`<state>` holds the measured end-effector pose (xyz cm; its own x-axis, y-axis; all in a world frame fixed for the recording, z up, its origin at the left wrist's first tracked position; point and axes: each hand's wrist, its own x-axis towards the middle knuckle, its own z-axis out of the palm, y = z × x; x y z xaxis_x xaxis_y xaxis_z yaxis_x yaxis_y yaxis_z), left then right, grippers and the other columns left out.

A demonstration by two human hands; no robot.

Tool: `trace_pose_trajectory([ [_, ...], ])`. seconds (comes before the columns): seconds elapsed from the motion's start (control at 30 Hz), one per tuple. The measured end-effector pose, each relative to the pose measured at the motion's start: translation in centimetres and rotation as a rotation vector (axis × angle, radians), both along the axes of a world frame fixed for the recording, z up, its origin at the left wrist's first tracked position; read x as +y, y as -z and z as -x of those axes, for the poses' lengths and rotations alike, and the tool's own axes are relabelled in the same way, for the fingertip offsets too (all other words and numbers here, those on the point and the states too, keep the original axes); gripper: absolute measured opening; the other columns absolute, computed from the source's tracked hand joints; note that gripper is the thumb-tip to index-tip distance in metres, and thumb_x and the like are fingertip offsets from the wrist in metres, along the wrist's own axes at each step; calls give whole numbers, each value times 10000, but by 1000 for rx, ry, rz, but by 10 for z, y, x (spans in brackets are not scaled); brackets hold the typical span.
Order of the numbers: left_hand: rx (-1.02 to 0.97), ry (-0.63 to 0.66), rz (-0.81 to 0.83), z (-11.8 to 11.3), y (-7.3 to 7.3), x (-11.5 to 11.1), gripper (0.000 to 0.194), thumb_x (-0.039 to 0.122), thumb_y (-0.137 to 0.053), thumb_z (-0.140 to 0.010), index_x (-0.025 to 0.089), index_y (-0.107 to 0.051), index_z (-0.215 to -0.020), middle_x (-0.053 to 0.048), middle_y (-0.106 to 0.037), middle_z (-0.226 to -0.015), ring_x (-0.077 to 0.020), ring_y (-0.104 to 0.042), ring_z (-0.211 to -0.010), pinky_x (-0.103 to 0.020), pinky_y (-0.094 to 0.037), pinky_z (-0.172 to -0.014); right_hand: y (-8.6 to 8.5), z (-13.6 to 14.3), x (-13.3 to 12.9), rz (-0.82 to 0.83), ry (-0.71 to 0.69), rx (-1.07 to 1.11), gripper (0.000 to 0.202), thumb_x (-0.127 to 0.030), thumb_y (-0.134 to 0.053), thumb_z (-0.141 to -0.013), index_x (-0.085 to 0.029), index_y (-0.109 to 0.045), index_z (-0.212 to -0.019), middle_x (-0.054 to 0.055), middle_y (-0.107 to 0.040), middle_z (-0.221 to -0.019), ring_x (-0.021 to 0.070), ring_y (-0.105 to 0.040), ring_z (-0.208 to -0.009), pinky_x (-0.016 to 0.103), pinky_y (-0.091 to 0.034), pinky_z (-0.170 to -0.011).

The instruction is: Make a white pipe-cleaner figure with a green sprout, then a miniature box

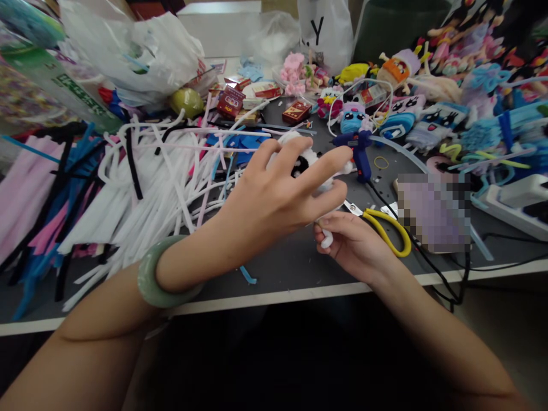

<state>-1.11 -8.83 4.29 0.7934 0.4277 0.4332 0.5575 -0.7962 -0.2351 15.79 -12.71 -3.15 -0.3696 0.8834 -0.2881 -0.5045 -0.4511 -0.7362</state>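
Note:
My left hand (pixel 285 185), with a pale green bangle (pixel 160 274) on its wrist, is curled from above over a white fuzzy figure (pixel 293 140). A black patch on the figure shows between the fingers; its underside is hidden by the hand. Just below, my right hand (pixel 349 242) pinches a small white fuzzy piece (pixel 326 238) between thumb and fingers. The two hands almost meet. Behind my right hand lie scissors with yellow handles (pixel 391 228), their blades partly hidden.
White pipe cleaners (pixel 149 188) spread over the left side, beside pink, blue and black ones. A blue glue gun (pixel 357 151) with a cord stands behind the scissors. A blurred-out flat object (pixel 432 214), a white power strip (pixel 522 200) and finished fuzzy dolls (pixel 440 128) are to the right.

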Motion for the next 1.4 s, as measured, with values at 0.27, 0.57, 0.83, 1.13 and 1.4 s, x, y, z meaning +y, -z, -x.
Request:
trace_pose_trajectory([
  [0.27,14,-11,-8,-1,0,0,326,108,-458,-904,269,-603,-1147,-52,-501,-1457,-345,-525,-1269,-528,-481,-950,-1,1,1,16,8,-11,77,-218,-753,-683,-177,-722,-626,-7,-630,-606,60,-516,-533,172,-396,-474],
  [0.57,31,-17,-14,-1,-1,0,352,111,-459,-885,277,-597,-1163,-36,-504,-1436,-330,-520,-1265,-530,-495,-947,0,1,0,0,5,-12,92,-213,-744,-711,-176,-712,-633,-11,-618,-614,56,-509,-533,176,-391,-476],
  [0.83,19,-12,-3,-1,-1,0,342,100,-469,-886,266,-605,-1153,-49,-494,-1450,-332,-519,-1266,-527,-488,-953,1,0,1,-9,-2,-12,85,-214,-733,-718,-178,-718,-642,-13,-621,-616,54,-507,-532,175,-384,-483],
  [1.13,29,-12,-26,1,2,3,319,126,-507,-902,275,-584,-1174,-36,-485,-1471,-312,-523,-1262,-490,-488,-966,2,-1,1,-9,17,8,132,-220,-719,-735,-175,-692,-614,-11,-609,-615,74,-520,-562,194,-425,-503],
  [1.4,50,-22,-57,3,-2,5,340,139,-496,-903,281,-577,-1201,-53,-486,-1469,-301,-548,-1218,-469,-504,-922,-6,0,-1,1,39,-49,187,-348,-719,-709,-167,-702,-661,8,-617,-644,101,-530,-549,230,-456,-482],
])
